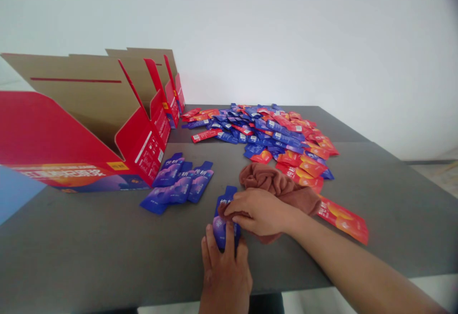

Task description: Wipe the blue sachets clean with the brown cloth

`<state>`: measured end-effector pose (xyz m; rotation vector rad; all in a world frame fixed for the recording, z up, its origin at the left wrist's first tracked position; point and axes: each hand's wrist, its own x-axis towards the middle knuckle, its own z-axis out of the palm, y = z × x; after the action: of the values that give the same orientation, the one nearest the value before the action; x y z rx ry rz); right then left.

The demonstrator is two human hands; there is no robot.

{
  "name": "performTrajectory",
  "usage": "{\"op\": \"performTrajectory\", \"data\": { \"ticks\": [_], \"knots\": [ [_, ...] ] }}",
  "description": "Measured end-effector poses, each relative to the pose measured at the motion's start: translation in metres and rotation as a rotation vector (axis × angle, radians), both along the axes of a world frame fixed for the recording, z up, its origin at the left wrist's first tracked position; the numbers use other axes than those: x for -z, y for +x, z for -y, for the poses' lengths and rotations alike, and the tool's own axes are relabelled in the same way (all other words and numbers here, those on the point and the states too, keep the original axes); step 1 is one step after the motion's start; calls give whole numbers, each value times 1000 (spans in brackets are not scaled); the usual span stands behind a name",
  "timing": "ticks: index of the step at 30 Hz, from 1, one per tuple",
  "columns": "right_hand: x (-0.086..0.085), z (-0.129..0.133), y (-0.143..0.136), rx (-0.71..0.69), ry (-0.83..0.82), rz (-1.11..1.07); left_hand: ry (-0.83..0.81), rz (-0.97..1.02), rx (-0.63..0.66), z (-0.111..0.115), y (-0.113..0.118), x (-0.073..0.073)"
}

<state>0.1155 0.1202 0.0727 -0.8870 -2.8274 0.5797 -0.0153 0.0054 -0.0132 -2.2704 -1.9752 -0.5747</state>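
Far left: near carton, red, flaps up, with further cartons lined up behind it on the grey table. Near carton's floor not visible; contents cannot be told.

Just right of its corner: overlapping group of blue pouches, laid flat, printed faces up. Judged to be the portion already dealt with; a small share.

Centre: single blue pouch, flat, neck pointing away from the person; apparently the one in progress. Left hand lies over its lower end, fingers spread and pressing from above, not closed around it. Right hand is curled, pinching a bunched fold of brown cloth against the pouch's printed face; looks like a wipe. Pouch therefore sits beneath the left fingertips and just left of the right hand.

Beyond and rightward: large mixed heap of blue and red pouches, judged the bulk remaining.

Far right: red pouch, partly hidden by cloth.
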Motion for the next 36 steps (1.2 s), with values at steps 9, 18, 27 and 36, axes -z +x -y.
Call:
{"op": "performTrajectory", "data": {
  "ticks": [9, 18, 27, 36],
  "knots": [
    [9, -11, 3, 213, 33, 18, -7, -6, 8, 0, 0, -2],
    [2, -2, 2, 62, 7, -18, 5, 27, 9, 0, 0, 2],
    [5, -6, 1, 168, 13, 27, -34, 42, 20, 0, 0, -8],
    [2, -3, 2, 107, 51, 43, -25, 50, 1, 0, 2, -12]
  ]
}}
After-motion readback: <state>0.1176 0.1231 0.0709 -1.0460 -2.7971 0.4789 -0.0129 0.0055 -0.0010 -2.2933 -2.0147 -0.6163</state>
